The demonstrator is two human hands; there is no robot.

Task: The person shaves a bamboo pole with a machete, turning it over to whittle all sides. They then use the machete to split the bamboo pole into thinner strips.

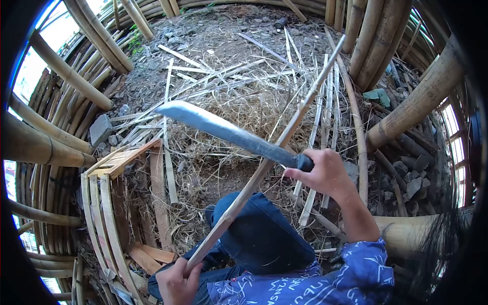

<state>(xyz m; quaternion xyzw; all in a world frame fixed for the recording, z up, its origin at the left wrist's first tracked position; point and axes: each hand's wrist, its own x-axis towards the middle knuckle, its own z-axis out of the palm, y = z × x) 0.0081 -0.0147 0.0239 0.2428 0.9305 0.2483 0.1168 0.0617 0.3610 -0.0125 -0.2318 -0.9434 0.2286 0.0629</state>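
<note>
A long bamboo strip [249, 188] runs diagonally from the lower left to the upper right, passing over my knee. My left hand [179, 280] is closed round its lower end. My right hand [325, 175] grips the dark handle of a large machete [223, 133], whose broad curved blade points to the left. The blade crosses the strip near its middle; whether the two touch, I cannot tell. Thin curled shavings [254, 109] cover the ground beyond my knees.
Cut bamboo slats [203, 68] lie scattered ahead. On the left stands a wooden slatted crate [104, 203], with a grey block [100, 129] behind it. Thick bamboo poles [417, 99] slant in on both sides. Stones [414, 185] lie at the right.
</note>
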